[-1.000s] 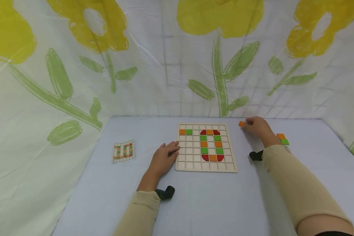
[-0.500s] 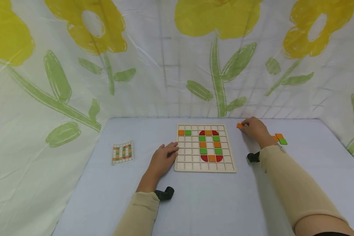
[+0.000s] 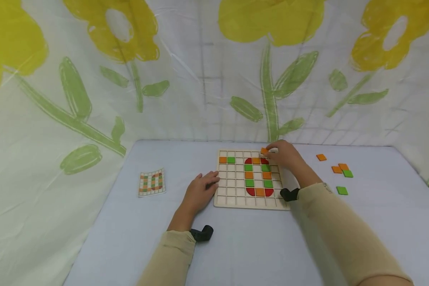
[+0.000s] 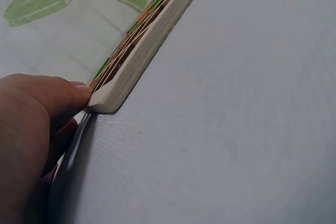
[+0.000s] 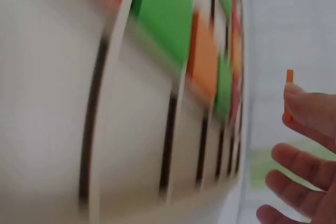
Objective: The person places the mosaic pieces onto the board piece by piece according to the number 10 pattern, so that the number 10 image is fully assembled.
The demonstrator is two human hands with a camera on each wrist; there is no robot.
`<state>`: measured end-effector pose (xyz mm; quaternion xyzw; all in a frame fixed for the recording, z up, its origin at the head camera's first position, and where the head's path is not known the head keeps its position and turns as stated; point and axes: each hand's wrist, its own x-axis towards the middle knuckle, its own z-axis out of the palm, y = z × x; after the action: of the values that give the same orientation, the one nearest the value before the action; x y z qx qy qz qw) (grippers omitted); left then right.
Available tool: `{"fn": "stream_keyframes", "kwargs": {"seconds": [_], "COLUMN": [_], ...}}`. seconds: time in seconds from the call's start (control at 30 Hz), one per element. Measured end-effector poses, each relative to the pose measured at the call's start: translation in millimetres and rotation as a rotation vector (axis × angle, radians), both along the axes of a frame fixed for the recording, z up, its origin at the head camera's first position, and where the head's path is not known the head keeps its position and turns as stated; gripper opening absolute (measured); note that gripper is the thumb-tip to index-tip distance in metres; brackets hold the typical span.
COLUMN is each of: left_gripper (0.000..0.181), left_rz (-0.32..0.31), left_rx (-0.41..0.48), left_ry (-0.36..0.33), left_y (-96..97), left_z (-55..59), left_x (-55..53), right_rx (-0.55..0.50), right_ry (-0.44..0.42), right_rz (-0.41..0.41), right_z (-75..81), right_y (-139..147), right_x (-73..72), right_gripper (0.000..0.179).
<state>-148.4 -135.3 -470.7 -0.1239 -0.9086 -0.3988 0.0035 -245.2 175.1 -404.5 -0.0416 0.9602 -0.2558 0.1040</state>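
Observation:
A wooden grid board (image 3: 232, 201) lies on the table, with red, green and orange pieces forming a ring in its right half. At its upper left, an orange tile (image 3: 223, 160) sits beside a green tile (image 3: 231, 160). My left hand (image 3: 200, 193) rests against the board's left edge, fingers extended; in the left wrist view its fingertips touch the board's corner. Over the board's upper right my right hand (image 3: 284, 155) pinches an orange square tile (image 5: 289, 80) between thumb and index finger, the other fingers loosely bent. The tile is held above the board, apart from it.
Left of the board lies a small printed pattern card (image 3: 151, 183). To the right are loose tiles: an orange tile (image 3: 321, 157), an orange and green cluster (image 3: 343, 168) and a lone green tile (image 3: 342, 190). A flowered cloth (image 3: 186, 99) hangs behind the table.
My right hand has moved left with the pinched orange tile, from right of the board to over its upper right. Loose tiles behind it are uncovered. My left hand stays put.

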Motion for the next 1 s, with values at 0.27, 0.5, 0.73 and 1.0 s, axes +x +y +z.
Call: {"fn": "stream_keyframes", "kwargs": {"seconds": [0.27, 0.5, 0.73, 1.0], "left_gripper": [0.03, 0.03, 0.03, 0.029], "left_rz": [0.002, -0.014, -0.019, -0.011], "left_rx": [0.001, 0.003, 0.003, 0.008], "left_ry": [-0.002, -0.003, -0.005, 0.011], "left_y": [-1.2, -0.8, -1.2, -0.7], "left_z": [2.7, 2.5, 2.5, 1.6], "left_x": [1.4, 0.7, 1.0, 1.9], "right_rx": [-0.061, 0.11, 0.214, 0.204], "right_ry": [0.056, 0.111, 0.127, 0.088], "right_rz": [0.163, 0.227, 0.207, 0.203], "right_z": [-3.0, -12.1, -13.9, -14.2], "right_y": [-66, -98, -110, -113], "right_x": [16.5, 23.6, 26.4, 26.4], "right_gripper": [0.035, 0.034, 0.027, 0.023]}}
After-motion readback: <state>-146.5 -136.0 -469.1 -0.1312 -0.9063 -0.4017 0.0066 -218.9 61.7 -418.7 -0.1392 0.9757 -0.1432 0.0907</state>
